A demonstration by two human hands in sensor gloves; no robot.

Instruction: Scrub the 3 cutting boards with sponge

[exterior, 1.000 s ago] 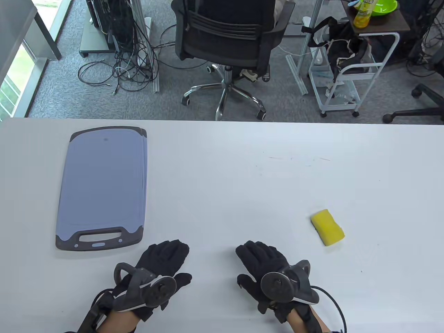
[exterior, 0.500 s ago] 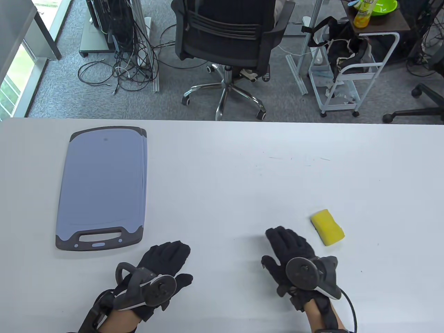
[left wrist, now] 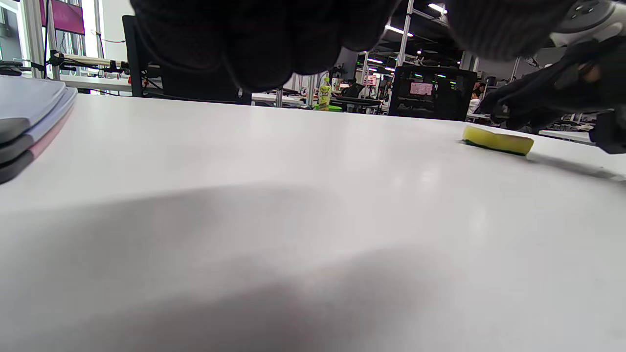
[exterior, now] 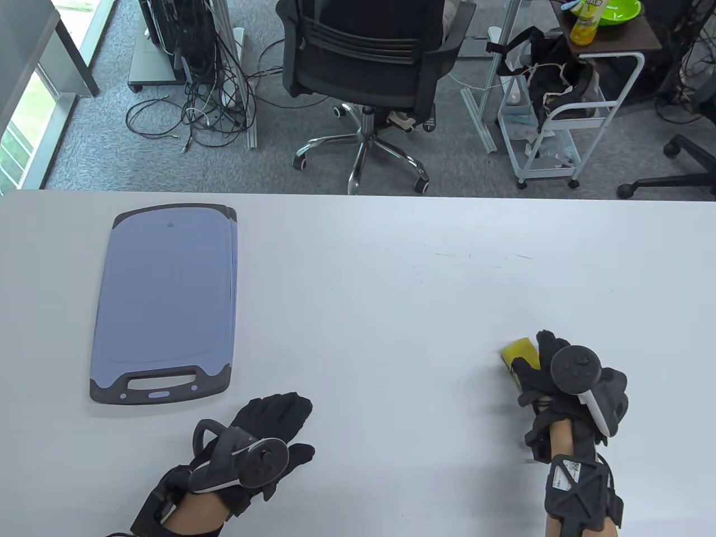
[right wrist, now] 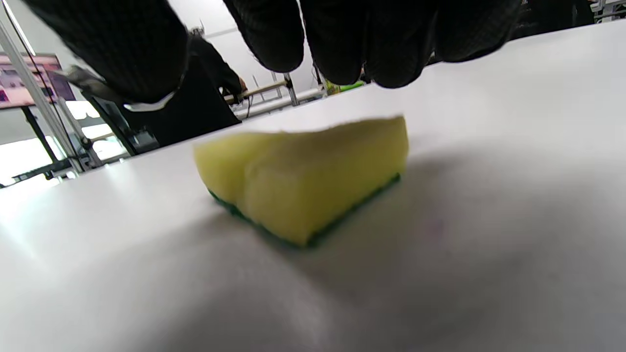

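Right hand [exterior: 551,372] poised open-fingered over sponge [right wrist: 303,178] to grasp it; left hand [exterior: 263,433] rests flat near stacked cutting boards [exterior: 165,302].

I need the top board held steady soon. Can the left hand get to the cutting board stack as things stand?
Probably yes: the left hand holds nothing, and only bare table lies between it and the cutting board stack.

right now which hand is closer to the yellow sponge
Right. The right hand hangs directly over the yellow sponge, fingers just above it and not yet gripping. The left hand lies far off to the sponge's left, near the stacked cutting boards.
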